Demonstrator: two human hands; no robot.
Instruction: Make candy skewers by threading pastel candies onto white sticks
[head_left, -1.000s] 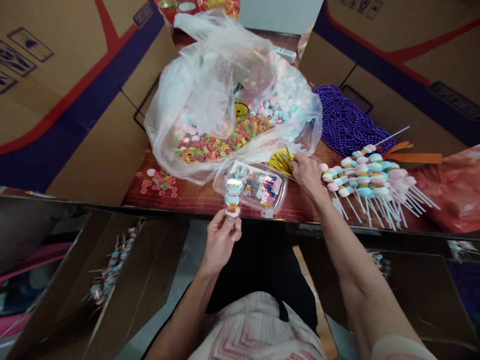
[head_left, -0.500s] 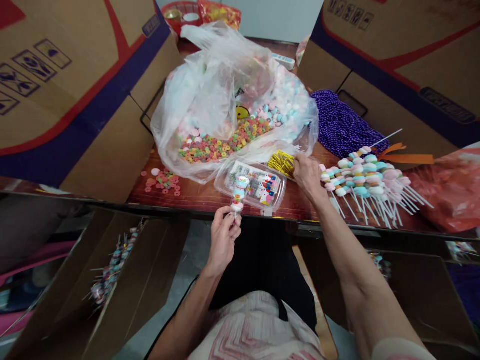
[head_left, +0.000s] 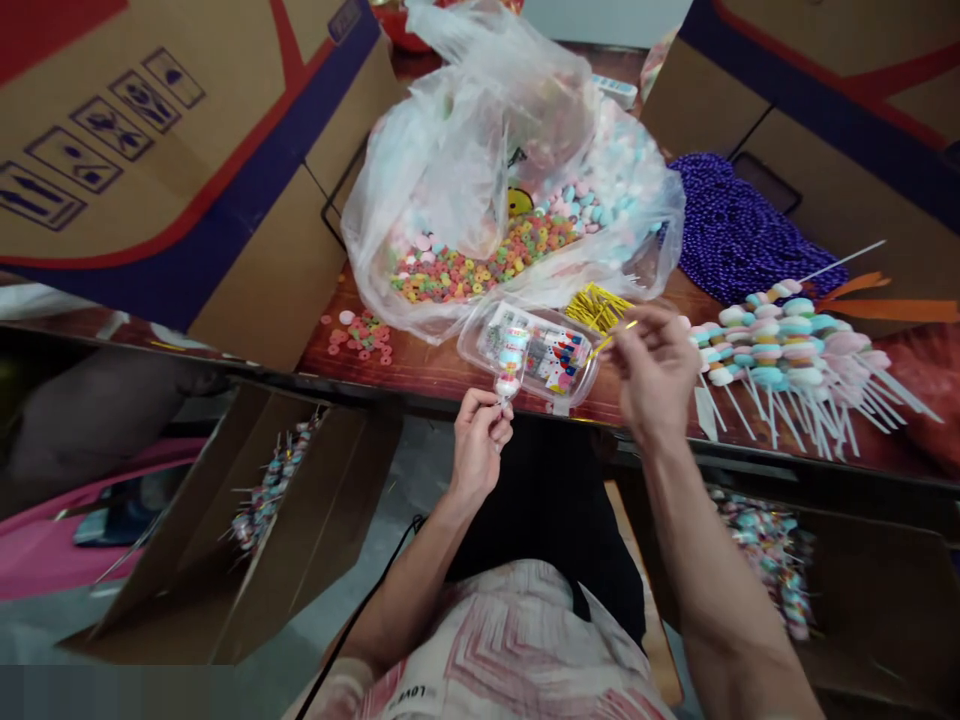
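Observation:
My left hand point(head_left: 484, 440) pinches the base of a wrapped candy skewer point(head_left: 511, 355), holding it upright over the table's near edge. My right hand point(head_left: 656, 365) is lifted just above the table and pinches a thin gold twist tie point(head_left: 616, 335). A pile of gold twist ties point(head_left: 596, 305) lies just behind it. A clear plastic tray point(head_left: 551, 360) with printed stickers sits between my hands. A big clear plastic bag point(head_left: 487, 190) holds coloured candy rings point(head_left: 480, 265) and pastel candies.
Finished candy skewers point(head_left: 787, 345) lie heaped at the right beside purple beads point(head_left: 739, 235). Loose pink rings point(head_left: 360, 335) lie left of the bag. Large cardboard boxes point(head_left: 172, 170) flank the table. Lower boxes at left point(head_left: 277, 490) and right point(head_left: 772, 550) hold more skewers.
My right hand left the pile of twist ties and rose toward me with one tie pinched. My left hand shifted grip down the skewer. The view swung left.

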